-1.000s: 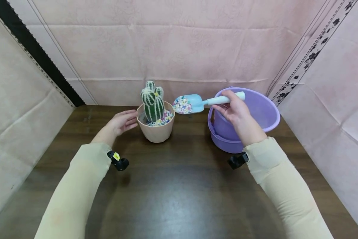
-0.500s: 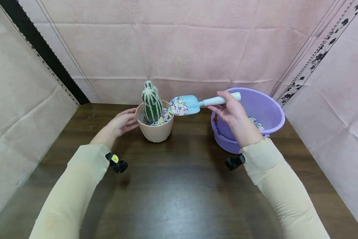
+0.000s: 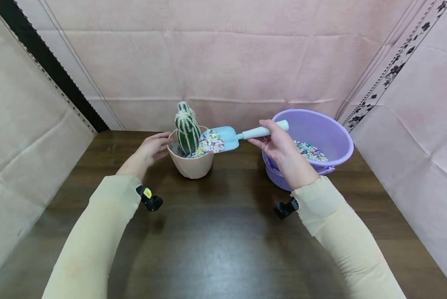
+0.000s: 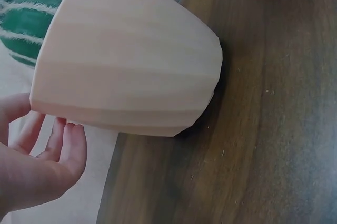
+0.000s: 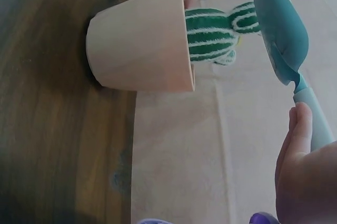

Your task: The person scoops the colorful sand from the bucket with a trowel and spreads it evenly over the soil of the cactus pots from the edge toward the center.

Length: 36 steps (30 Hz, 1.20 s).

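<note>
A green cactus with white fuzzy stripes stands, leaning slightly left, in a pale beige pot. My left hand is at the pot's left side, fingertips touching near the rim; the left wrist view shows its fingers loosely bent against the wall. My right hand grips the pale handle of a light blue trowel. The trowel's blade reaches over the pot's right rim, carrying small multicoloured pebbles. Similar pebbles lie around the cactus base. The right wrist view shows the back of the trowel blade.
A purple bucket stands on the right, partly behind my right forearm, with multicoloured pebbles inside. Everything rests on a dark wood table. Pink cloth hangs along the back and sides.
My right hand has moved left with the trowel, bringing its blade over the pot rim. Pebbles in the bucket have come into view. The cactus leans left; my left hand stays at the pot.
</note>
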Tool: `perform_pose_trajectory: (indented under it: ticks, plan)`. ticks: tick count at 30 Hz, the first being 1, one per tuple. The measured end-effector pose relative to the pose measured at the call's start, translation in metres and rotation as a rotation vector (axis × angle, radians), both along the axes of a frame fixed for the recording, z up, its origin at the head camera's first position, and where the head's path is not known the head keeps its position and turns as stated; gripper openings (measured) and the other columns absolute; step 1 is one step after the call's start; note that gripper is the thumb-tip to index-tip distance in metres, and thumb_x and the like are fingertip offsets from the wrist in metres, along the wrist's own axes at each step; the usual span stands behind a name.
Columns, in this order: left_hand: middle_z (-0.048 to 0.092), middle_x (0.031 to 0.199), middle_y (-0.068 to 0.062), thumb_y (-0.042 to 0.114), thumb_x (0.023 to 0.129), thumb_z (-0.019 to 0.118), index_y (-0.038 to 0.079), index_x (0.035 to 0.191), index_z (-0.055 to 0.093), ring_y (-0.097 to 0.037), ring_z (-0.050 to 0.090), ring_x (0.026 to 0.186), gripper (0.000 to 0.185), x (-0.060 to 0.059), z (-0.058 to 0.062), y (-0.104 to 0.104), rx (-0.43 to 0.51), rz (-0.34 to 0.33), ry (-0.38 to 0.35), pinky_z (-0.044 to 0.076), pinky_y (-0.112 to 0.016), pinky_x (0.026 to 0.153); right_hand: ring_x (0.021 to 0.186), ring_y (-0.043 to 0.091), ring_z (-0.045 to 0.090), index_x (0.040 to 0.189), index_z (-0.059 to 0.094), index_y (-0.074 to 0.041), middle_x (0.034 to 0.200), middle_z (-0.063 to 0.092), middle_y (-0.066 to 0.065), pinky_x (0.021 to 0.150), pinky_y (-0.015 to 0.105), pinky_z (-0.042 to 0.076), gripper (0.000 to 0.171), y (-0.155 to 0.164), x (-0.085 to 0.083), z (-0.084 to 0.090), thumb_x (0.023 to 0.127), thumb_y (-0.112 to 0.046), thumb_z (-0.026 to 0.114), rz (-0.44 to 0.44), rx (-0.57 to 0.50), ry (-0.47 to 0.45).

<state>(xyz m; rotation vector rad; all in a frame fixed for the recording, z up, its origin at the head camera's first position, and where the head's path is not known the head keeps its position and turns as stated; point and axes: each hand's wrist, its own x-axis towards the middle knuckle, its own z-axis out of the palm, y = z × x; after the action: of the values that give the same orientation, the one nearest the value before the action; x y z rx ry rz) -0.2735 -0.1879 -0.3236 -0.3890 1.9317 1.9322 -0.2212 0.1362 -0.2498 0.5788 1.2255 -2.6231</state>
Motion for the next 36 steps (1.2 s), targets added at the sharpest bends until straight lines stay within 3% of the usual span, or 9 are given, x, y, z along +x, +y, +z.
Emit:
perform_pose_trajectory:
  ticks: [4, 7, 12, 20, 29, 33, 36]
  plan:
    - [0.029, 0.153, -0.006, 0.012, 0.098, 0.046, 0.016, 0.148, 0.028, -0.02, 0.033, 0.138, 0.053, 0.003, 0.004, -0.004, 0.006, -0.01, 0.017, 0.031, -0.033, 0.116, 0.075, 0.022, 0.063, 0.094, 0.043, -0.008, 0.092, 0.049, 0.01, 0.054, 0.034, 0.06, 0.012, -0.004, -0.001, -0.003, 0.092, -0.009, 0.055, 0.005, 0.003, 0.012]
    - [0.03, 0.152, -0.008, 0.011, 0.098, 0.046, 0.015, 0.148, 0.027, -0.021, 0.035, 0.137, 0.054, 0.007, 0.006, -0.007, 0.006, -0.016, 0.029, 0.03, -0.034, 0.116, 0.067, 0.022, 0.064, 0.093, 0.042, -0.009, 0.093, 0.048, 0.01, 0.054, 0.034, 0.06, 0.012, -0.008, -0.001, -0.004, 0.092, -0.009, 0.055, 0.011, -0.003, 0.017]
    - [0.029, 0.153, -0.01, 0.009, 0.098, 0.045, 0.014, 0.149, 0.024, -0.019, 0.039, 0.132, 0.055, 0.013, 0.005, -0.013, -0.001, -0.036, 0.067, 0.03, -0.034, 0.116, 0.068, 0.022, 0.063, 0.093, 0.044, -0.008, 0.096, 0.046, 0.01, 0.054, 0.034, 0.06, 0.013, -0.014, -0.001, -0.007, 0.092, -0.009, 0.056, 0.013, 0.006, 0.012]
    - [0.024, 0.153, -0.015, 0.0, 0.092, 0.039, 0.009, 0.15, 0.017, -0.02, 0.039, 0.127, 0.063, 0.02, -0.002, -0.02, -0.051, -0.126, 0.106, 0.031, -0.036, 0.116, 0.067, 0.022, 0.063, 0.094, 0.043, -0.009, 0.097, 0.047, 0.01, 0.054, 0.033, 0.06, 0.011, -0.021, -0.001, -0.015, 0.093, -0.01, 0.053, 0.016, 0.01, 0.001]
    - [0.029, 0.152, -0.013, 0.019, 0.1, 0.039, 0.008, 0.148, 0.025, -0.023, 0.038, 0.133, 0.05, 0.015, -0.005, -0.017, -0.061, -0.051, 0.081, 0.036, -0.034, 0.113, 0.07, 0.021, 0.062, 0.093, 0.043, -0.008, 0.094, 0.048, 0.01, 0.054, 0.032, 0.06, 0.011, -0.026, -0.004, -0.024, 0.092, -0.01, 0.054, 0.015, 0.044, -0.007]
    - [0.031, 0.151, -0.013, 0.019, 0.1, 0.039, 0.011, 0.148, 0.026, -0.021, 0.044, 0.128, 0.05, 0.017, -0.002, -0.019, -0.079, -0.05, 0.056, 0.05, -0.024, 0.098, 0.072, 0.021, 0.061, 0.093, 0.043, -0.008, 0.094, 0.049, 0.009, 0.054, 0.032, 0.06, 0.011, -0.026, -0.006, -0.026, 0.092, -0.01, 0.054, 0.01, 0.045, -0.018]
    - [0.033, 0.149, -0.014, 0.017, 0.1, 0.04, 0.012, 0.148, 0.026, -0.016, 0.053, 0.113, 0.05, 0.02, 0.002, -0.017, -0.079, -0.054, 0.049, 0.056, -0.018, 0.079, 0.073, 0.022, 0.06, 0.094, 0.043, -0.007, 0.095, 0.048, 0.01, 0.054, 0.032, 0.06, 0.011, -0.026, -0.007, -0.028, 0.092, -0.01, 0.054, 0.0, 0.046, -0.028]
